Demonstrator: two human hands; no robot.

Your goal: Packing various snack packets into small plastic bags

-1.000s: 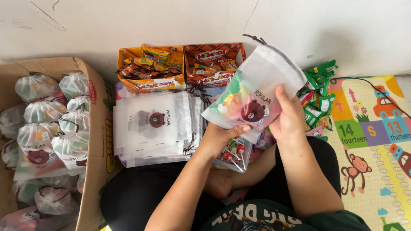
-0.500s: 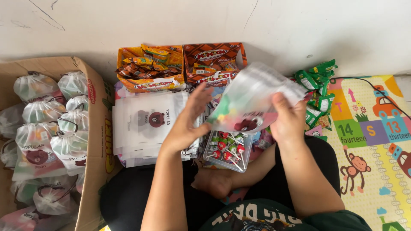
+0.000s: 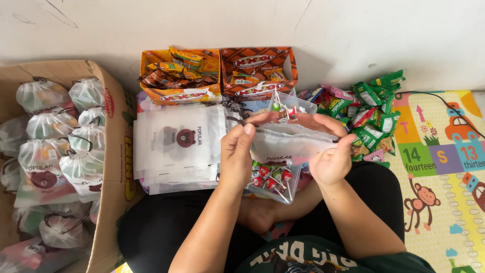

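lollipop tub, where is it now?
Head view, centre: the lollipop tub sits on the floor under the pouch, right of the pouch stack.

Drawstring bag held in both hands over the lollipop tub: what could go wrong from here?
1. The white drawstring bag hangs between the left hand and right hand directly above the clear lollipop tub; a slip could drop it there and scatter the lollipops.
2. The stack of empty bags lies right beside the left hand, so an elbow or wrist could knock it askew.
3. The green snack packets lie loosely piled near the right hand and could get swept aside.
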